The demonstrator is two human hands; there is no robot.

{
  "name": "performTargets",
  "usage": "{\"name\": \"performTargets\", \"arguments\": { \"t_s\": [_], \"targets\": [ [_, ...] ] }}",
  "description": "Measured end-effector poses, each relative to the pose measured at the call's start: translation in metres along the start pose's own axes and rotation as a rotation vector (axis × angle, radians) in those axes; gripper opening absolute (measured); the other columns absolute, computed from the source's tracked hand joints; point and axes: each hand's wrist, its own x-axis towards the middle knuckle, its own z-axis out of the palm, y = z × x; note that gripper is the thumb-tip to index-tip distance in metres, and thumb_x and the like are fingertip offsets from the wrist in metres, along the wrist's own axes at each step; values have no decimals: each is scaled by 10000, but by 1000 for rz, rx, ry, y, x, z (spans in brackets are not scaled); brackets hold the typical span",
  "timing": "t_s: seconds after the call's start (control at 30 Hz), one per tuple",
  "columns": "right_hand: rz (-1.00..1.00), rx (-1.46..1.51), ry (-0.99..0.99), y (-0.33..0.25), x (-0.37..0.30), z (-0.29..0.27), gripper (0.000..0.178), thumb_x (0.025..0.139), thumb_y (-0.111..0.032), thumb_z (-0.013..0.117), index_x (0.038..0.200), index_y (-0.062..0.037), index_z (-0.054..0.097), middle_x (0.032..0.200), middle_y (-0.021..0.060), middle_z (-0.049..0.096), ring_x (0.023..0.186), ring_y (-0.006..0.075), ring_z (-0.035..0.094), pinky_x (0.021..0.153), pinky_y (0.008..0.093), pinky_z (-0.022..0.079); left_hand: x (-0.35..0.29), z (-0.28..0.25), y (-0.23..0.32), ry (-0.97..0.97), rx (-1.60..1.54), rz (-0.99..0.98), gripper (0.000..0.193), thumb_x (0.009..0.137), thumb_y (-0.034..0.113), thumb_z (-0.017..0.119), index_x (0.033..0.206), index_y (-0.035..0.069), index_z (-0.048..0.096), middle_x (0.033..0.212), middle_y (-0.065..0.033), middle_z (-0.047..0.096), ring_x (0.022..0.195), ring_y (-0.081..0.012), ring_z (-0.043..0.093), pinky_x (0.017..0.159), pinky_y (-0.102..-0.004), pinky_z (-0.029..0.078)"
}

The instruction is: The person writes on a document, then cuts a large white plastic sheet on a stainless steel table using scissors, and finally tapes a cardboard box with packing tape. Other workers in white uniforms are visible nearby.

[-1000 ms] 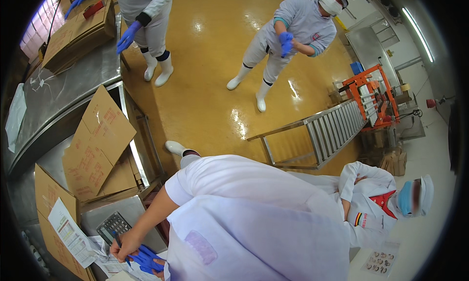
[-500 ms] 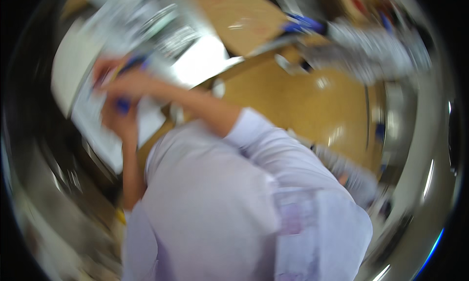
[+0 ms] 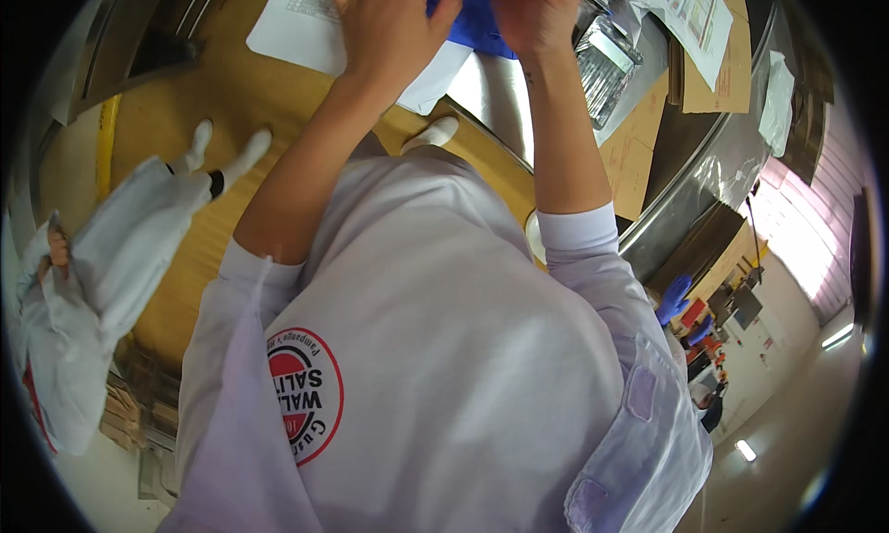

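At the top edge of the head view, a crumpled blue glove [image 3: 477,22] lies between my bare hands. My left hand [image 3: 391,28] is bent round its left side, with the thumb against it. On the other side my right hand [image 3: 535,12] pinches the same glove. The picture's edge cuts off some of my fingertips. Beneath the hands are white printed sheets [image 3: 296,28] and a bright metal surface [image 3: 495,93].
Shiny dark packages [image 3: 607,65] and a printed chart [image 3: 694,24] lie to the right, near cardboard [image 3: 634,163]. At the left stands a person in white [image 3: 120,255]. Blue-gloved hands [image 3: 674,297] of another person show at the right.
The view has swung round and become sharper. My hands now appear at the top centre instead of the upper left, with the blue glove plainer between them.
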Motion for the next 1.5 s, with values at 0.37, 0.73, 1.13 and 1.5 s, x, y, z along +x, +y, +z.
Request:
{"name": "performTargets", "arguments": {
  "t_s": [0.37, 0.73, 1.13, 1.5],
  "targets": [
    [79, -569, -115, 21, 11, -54, 45, 818, -27, 573, 796, -54, 543, 688, 13, 563, 552, 63, 473, 508, 206, 392, -3, 2, -4, -91, 65, -112, 613, 772, 445, 720, 1312, 183, 595, 953, -52, 527, 942, -258, 455, 826, -422, 313],
    [75, -525, -61, 26, 1, -39, 91, 833, -7, 595, 764, -55, 559, 717, 4, 573, 624, 72, 521, 584, 221, 440, -1, 0, -9, -124, 111, -56, 633, 791, 437, 709, 1354, 193, 551, 1001, -78, 515, 967, -262, 447, 835, -427, 309],
    [78, -601, -64, 31, 2, -41, 105, 846, -31, 616, 765, -61, 556, 688, 1, 568, 611, 74, 516, 559, 223, 420, -3, -2, -7, -108, 95, -58, 649, 776, 418, 724, 1351, 171, 553, 980, -71, 501, 960, -260, 442, 842, -422, 312],
    [84, -700, -111, 26, 0, -33, 116, 842, -40, 600, 737, -66, 556, 652, -3, 547, 586, 69, 489, 532, 220, 396, -7, -2, -6, -57, 91, -59, 636, 764, 433, 726, 1328, 179, 578, 967, -63, 507, 941, -255, 451, 827, -412, 320]
  ]
}}
